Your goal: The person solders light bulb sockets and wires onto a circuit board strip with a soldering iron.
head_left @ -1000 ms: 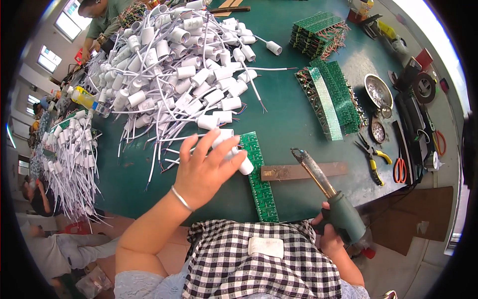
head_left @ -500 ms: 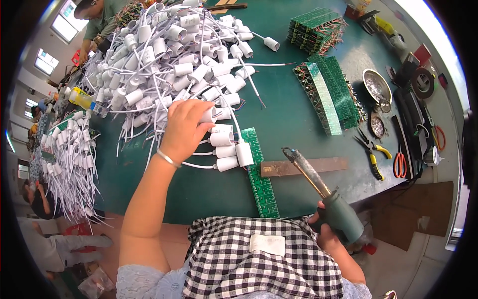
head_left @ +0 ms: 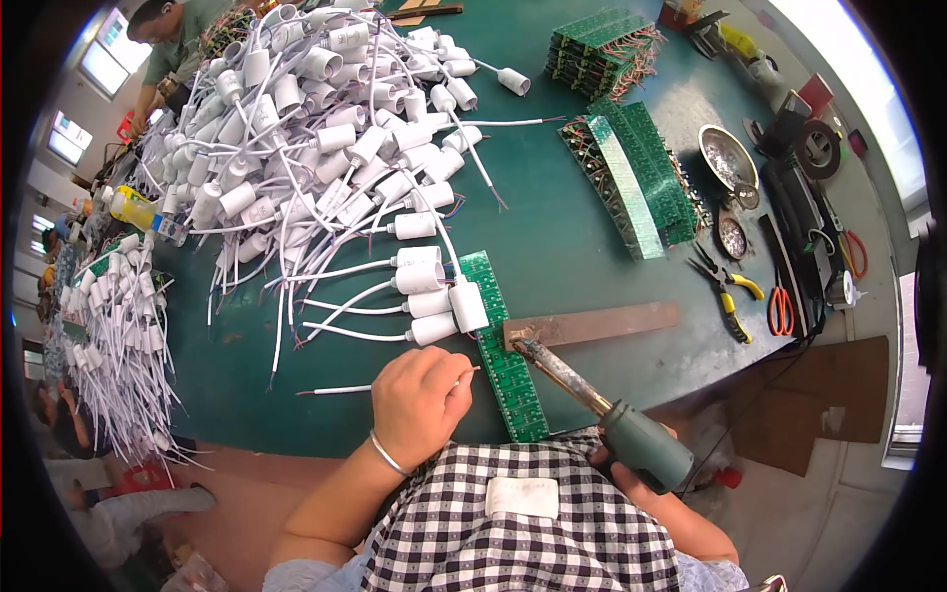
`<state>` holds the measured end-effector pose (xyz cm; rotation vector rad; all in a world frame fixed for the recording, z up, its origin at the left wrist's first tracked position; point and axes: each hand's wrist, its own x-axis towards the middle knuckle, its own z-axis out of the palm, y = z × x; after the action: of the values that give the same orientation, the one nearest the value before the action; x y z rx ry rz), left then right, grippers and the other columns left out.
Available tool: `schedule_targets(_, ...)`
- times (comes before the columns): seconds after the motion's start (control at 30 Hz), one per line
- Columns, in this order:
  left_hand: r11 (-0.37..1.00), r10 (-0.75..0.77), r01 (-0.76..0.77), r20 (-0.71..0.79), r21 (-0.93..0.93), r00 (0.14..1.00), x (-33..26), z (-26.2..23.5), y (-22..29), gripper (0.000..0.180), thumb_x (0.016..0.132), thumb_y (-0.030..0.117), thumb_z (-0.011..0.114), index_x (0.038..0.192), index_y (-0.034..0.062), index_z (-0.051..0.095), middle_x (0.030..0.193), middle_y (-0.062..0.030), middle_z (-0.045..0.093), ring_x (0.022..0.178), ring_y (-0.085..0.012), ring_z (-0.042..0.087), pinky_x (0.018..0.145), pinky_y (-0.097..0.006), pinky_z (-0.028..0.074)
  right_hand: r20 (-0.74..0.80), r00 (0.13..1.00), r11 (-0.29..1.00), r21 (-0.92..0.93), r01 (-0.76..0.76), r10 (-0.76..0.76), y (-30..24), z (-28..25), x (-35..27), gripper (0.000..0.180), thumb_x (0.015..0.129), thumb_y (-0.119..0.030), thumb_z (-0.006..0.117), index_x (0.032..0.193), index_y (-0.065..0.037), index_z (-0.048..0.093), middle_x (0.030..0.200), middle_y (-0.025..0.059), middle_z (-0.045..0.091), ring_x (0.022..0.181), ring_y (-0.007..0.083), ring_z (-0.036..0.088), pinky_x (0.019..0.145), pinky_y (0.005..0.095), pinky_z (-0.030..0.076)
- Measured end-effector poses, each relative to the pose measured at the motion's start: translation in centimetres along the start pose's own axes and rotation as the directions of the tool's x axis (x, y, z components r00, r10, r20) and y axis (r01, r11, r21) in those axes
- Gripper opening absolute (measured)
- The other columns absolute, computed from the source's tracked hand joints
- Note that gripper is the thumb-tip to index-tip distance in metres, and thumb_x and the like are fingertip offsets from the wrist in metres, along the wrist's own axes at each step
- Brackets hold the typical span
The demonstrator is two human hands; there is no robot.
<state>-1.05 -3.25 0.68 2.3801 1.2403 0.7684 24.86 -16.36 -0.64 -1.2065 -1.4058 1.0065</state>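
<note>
My right hand (head_left: pixel 631 476) grips the green handle of a large soldering iron (head_left: pixel 643 444). The iron's dark tip is at the left end of a flat brown bar (head_left: pixel 602 324), beside a long green circuit board (head_left: pixel 518 400). My left hand (head_left: pixel 422 400) is closed in a pinch at the board's left edge. From its fingertips a thin pale wire end points toward the board, while a white cable (head_left: pixel 340 391) runs out on its other side. One white lamp holder (head_left: pixel 468 306) lies on the board's upper part; several others (head_left: pixel 431 328) are lined up to its left.
A large heap of white corded lamp holders (head_left: pixel 335 138) covers the far left. Stacked circuit boards (head_left: pixel 602 54), more boards (head_left: pixel 651 178), a metal bowl (head_left: pixel 728 158), yellow-black pliers (head_left: pixel 728 291) and red-handled scissors (head_left: pixel 781 311) occupy the right. Another person (head_left: pixel 182 44) is beyond the heap.
My left hand has left the lamp holders and come down beside the board, now pinching a cable. The iron's tip has swung down and left onto the brown bar's end.
</note>
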Motion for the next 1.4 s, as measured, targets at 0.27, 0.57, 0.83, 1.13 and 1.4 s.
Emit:
schedule_targets(0.27, 0.998, -0.054, 0.054, 0.003, -0.029, 0.999, 0.7, 0.8, 0.2, 0.015, 0.077, 0.007, 0.066, 0.090, 0.0046, 0.057, 0.078, -0.0078, 0.059, 0.070, -0.0298, 0.057, 0.064, -0.040, 0.045, -0.002, 0.995, 0.995, -0.005, -0.103, 0.103, -0.4, 0.2, -0.4, 0.023, 0.078, -0.009, 0.061, 0.099, 0.000, 0.063, 0.076, 0.0079, 0.066, 0.066, 0.0206, 0.065, 0.065, 0.0305, 0.051)
schedule_targets(0.57, 0.999, -0.023, 0.025, -0.055, 0.036, 0.998, 0.9, 1.7, 0.4, 0.013, 0.072, 0.004, 0.062, 0.081, 0.0094, 0.055, 0.078, -0.0049, 0.057, 0.077, -0.0268, 0.053, 0.069, -0.038, 0.037, 0.004, 0.995, 0.992, -0.079, -0.101, 0.102, 0.0, 0.1, -0.4, 0.022, 0.076, -0.004, 0.065, 0.097, -0.001, 0.065, 0.087, 0.0111, 0.066, 0.076, 0.0265, 0.065, 0.069, 0.0333, 0.051)
schedule_targets(0.83, 0.995, -0.036, 0.047, -0.134, 0.086, 0.990, 0.9, 2.4, 0.6, 0.017, 0.066, 0.007, 0.065, 0.079, 0.0116, 0.055, 0.091, -0.0020, 0.055, 0.089, -0.0240, 0.050, 0.079, -0.038, 0.031, 0.025, 0.998, 0.964, -0.259, 0.056, -0.051, 0.0, 0.2, 0.1, 0.030, 0.070, -0.002, 0.070, 0.100, -0.001, 0.066, 0.094, 0.0135, 0.066, 0.084, 0.0283, 0.065, 0.076, 0.0345, 0.052)
schedule_targets(1.13, 0.994, -0.045, 0.059, -0.139, 0.097, 0.989, 1.0, 2.6, 0.5, 0.018, 0.064, 0.006, 0.065, 0.077, 0.0116, 0.054, 0.089, -0.0021, 0.054, 0.089, -0.0242, 0.050, 0.080, -0.038, 0.030, 0.086, 0.990, 0.916, -0.377, 0.136, -0.112, 1.3, 0.0, -0.7, 0.036, 0.066, -0.003, 0.072, 0.101, -0.001, 0.065, 0.103, 0.0147, 0.063, 0.088, 0.0292, 0.063, 0.079, 0.0354, 0.050)
schedule_targets(1.4, 0.993, -0.038, 0.053, -0.145, 0.103, 0.989, 1.0, 2.6, 0.5, 0.020, 0.063, 0.004, 0.064, 0.077, 0.0112, 0.053, 0.089, -0.0021, 0.054, 0.088, -0.0243, 0.050, 0.079, -0.039, 0.031, 0.151, 0.980, 0.870, -0.458, 0.183, -0.127, 0.8, 0.1, -0.2, 0.035, 0.069, -0.007, 0.070, 0.102, -0.001, 0.063, 0.099, 0.0119, 0.064, 0.088, 0.0281, 0.063, 0.079, 0.0363, 0.049)
